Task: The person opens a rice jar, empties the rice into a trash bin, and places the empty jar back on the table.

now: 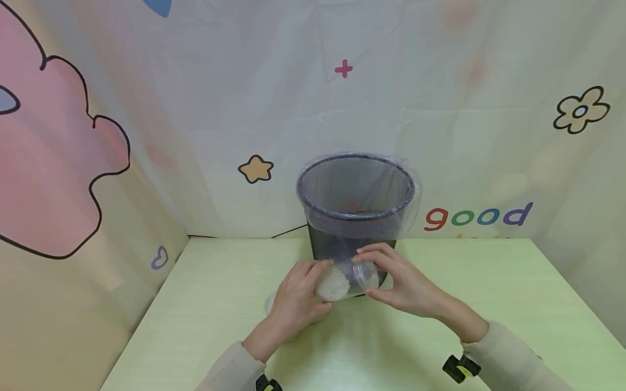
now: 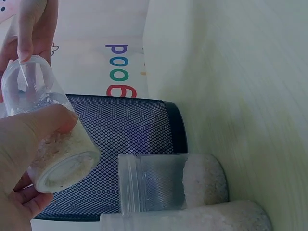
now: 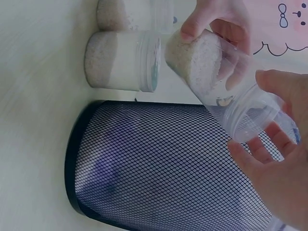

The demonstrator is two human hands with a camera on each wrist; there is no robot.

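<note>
A clear plastic jar [image 1: 349,278], partly filled with white grains [image 3: 204,65] like rice, is tilted in the air in front of the mesh bin. My left hand [image 1: 299,296] grips it round its base end, thumb on one side and fingers on the other. At the mouth end, my right hand [image 1: 408,282] holds the clear screw lid [image 3: 252,115] between thumb and fingertips. The grains lie toward the jar's bottom. Two similar jars [image 2: 204,183] with grains stand upright on the table by my left hand, mostly hidden behind it in the head view.
Just beyond my hands stands a black mesh waste bin [image 1: 323,244], with a thin clear bag [image 1: 408,217] folded over its rim. The pale green table [image 1: 205,304] meets a printed cloth backdrop [image 1: 220,108] behind the bin.
</note>
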